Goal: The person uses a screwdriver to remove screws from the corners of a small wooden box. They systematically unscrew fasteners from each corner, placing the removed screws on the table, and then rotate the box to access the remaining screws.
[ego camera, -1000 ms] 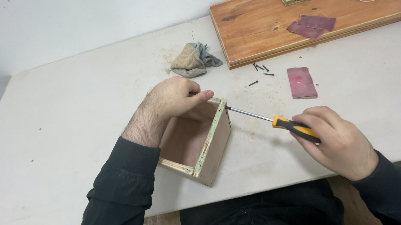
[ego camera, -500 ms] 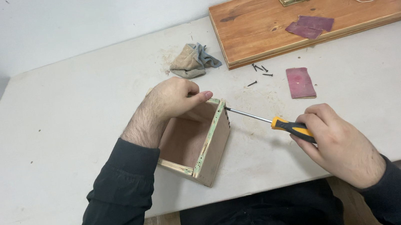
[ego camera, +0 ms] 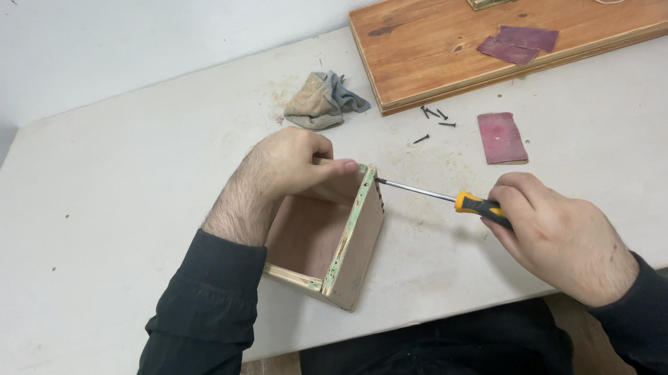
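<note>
Screw-driving step is in hand: a screwdriver (ego camera: pixel 451 198) is held level, its tip set against the outer face of a small wooden box (ego camera: pixel 338 241) near the upper corner, where a short row of dark dots, probably screw heads, is seen along the edge. The right hand (ego camera: pixel 559 235) is wrapped shut around the orange-and-black handle; the left hand (ego camera: pixel 290 167) is clamped over the box's top edge, fingers curled inside, thumb on the rim, so the box is braced against the push. The box sits on the white worktop (ego camera: pixel 100 197) just in front of the body, resting on one side with its opening turned up and towards the left arm. It is made of thin reddish-brown panels, the cut edges smeared with pale greenish filler or glue; joints look rough. Judged from this, the next move calls for steady axial pressure and the shaft kept square to the panel, since a slip would gouge the thin wall or skid towards the bracing hand. Loose dark screws (ego camera: pixel 432 118) lie near, between the box and a wooden board (ego camera: pixel 451 40). A sheet of red sandpaper (ego camera: pixel 502 137) lies beside them, and a crumpled rag (ego camera: pixel 321 101) is further back. Whether the tip is seated in a screw head cannot be told.
</note>
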